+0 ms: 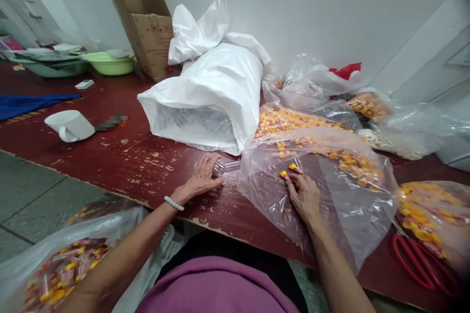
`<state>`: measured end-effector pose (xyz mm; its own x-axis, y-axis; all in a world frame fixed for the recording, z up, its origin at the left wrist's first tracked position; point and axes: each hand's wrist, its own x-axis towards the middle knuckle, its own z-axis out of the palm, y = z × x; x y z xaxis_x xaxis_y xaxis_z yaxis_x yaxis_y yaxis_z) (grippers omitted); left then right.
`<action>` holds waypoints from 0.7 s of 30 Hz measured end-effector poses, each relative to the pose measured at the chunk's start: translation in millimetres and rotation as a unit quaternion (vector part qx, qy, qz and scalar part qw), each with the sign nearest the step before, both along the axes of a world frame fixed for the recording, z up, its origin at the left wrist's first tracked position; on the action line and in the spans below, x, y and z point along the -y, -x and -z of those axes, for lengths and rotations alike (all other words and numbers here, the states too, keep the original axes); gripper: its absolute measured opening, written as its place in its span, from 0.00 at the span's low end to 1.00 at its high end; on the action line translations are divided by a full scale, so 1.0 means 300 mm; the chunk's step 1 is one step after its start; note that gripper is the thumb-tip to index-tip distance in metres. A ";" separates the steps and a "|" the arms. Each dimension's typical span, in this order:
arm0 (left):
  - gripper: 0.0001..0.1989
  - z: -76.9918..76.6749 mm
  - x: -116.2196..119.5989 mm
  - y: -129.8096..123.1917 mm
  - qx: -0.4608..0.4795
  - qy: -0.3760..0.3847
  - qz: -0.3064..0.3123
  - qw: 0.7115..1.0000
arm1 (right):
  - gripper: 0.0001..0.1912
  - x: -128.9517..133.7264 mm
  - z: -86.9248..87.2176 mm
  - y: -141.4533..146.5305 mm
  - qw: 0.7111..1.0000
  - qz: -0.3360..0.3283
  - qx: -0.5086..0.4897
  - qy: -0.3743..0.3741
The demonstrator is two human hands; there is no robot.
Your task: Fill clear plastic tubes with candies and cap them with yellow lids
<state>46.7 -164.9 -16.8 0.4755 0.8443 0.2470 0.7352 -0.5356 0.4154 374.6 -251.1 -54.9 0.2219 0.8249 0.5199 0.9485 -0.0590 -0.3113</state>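
My left hand (200, 176), a beaded bracelet on its wrist, rests on the table with its fingers curled over a few clear plastic tubes (230, 166). Just behind them, a white sack (216, 83) lies on its side, its mouth facing me, with many clear tubes inside. My right hand (306, 196) is closed on a small yellow-capped piece (284, 175) with a reddish body, pinched at the fingertips. Another yellow-capped piece (294, 168) sits by its fingers. Under that hand spreads a clear plastic bag (270, 200), with many more such pieces toward its back.
Red-handled scissors (414, 261) lie at the right edge beside another bag of yellow-capped pieces (422, 210). A white mug (69, 125) stands on the left. A cardboard box (152, 34) and a green basin (110, 64) are behind. Below left, an open bag (66, 274) holds filled tubes.
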 end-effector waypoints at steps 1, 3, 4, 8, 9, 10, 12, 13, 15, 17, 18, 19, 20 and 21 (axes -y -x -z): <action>0.32 -0.006 0.001 0.017 0.003 0.010 0.020 1.000 | 0.18 0.001 -0.001 -0.002 1.000 -0.005 -0.011 -0.005; 0.32 -0.013 0.007 0.049 0.004 0.018 0.045 0.999 | 0.21 0.001 -0.003 -0.007 0.999 -0.011 -0.031 -0.014; 0.31 -0.013 0.013 0.062 0.002 0.015 0.052 0.999 | 0.23 0.000 -0.003 -0.008 0.999 -0.012 -0.037 -0.016; 0.29 -0.001 0.034 0.096 -0.006 -0.029 0.055 0.998 | 0.26 -0.004 -0.004 -0.008 0.999 0.000 -0.041 -0.030; 0.29 0.002 0.037 0.104 -0.005 -0.042 0.056 0.998 | 0.26 -0.006 -0.004 -0.007 0.998 0.004 -0.041 -0.040; 0.30 0.006 0.039 0.112 -0.005 -0.052 0.058 0.997 | 0.26 -0.007 -0.005 -0.005 0.998 0.006 -0.042 -0.049; 0.32 0.009 0.042 0.136 -0.011 -0.062 0.058 0.996 | 0.25 -0.006 -0.014 -0.002 0.997 0.005 -0.041 -0.060; 0.33 0.009 0.045 0.151 -0.017 -0.064 0.056 0.996 | 0.25 -0.003 -0.024 0.000 0.997 0.005 -0.039 -0.063; 0.32 0.009 0.052 0.183 -0.027 -0.068 0.052 0.996 | 0.22 0.013 -0.058 0.013 0.997 0.008 -0.027 -0.073; 0.30 0.009 0.058 0.214 -0.029 -0.078 0.056 0.995 | 0.18 0.040 -0.114 0.048 0.995 0.001 -0.020 -0.102; 0.28 0.010 0.060 0.227 -0.029 -0.086 0.056 0.994 | 0.16 0.057 -0.147 0.079 0.993 -0.015 -0.023 -0.118; 0.25 0.010 0.060 0.237 -0.032 -0.091 0.057 0.994 | 0.14 0.074 -0.181 0.120 0.990 -0.043 -0.031 -0.133; 0.21 0.010 0.059 0.245 -0.040 -0.093 0.057 0.993 | 0.13 0.090 -0.213 0.170 0.986 -0.080 -0.046 -0.142; 0.18 0.009 0.055 0.250 -0.053 -0.091 0.056 0.993 | 0.13 0.102 -0.239 0.228 0.979 -0.129 -0.057 -0.148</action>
<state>-28.3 -181.5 -19.5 0.5948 0.7312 0.3339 0.7021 -0.6749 0.2271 306.2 -281.7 16.6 0.0963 0.6773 0.7293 0.8784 0.2867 -0.3823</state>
